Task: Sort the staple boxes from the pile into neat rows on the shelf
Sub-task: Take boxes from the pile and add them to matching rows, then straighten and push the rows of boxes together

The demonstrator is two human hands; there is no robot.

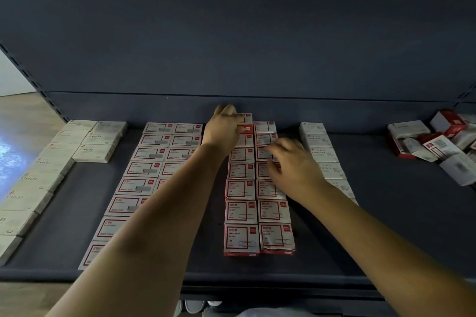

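On the dark shelf small boxes lie flat in rows running front to back. My left hand reaches to the back of the middle red-and-white rows and grips a red-and-white box at the far end of the left row. My right hand hovers just over the neighbouring row of red-and-white boxes, fingers bent and blurred, with nothing visibly in it. The loose pile of boxes sits jumbled at the far right.
Pale boxes marked STAPLES fill the left end in rows. Two more rows of red-framed boxes run under my left forearm. A single row of white boxes lies right of my right hand. Bare shelf separates it from the pile.
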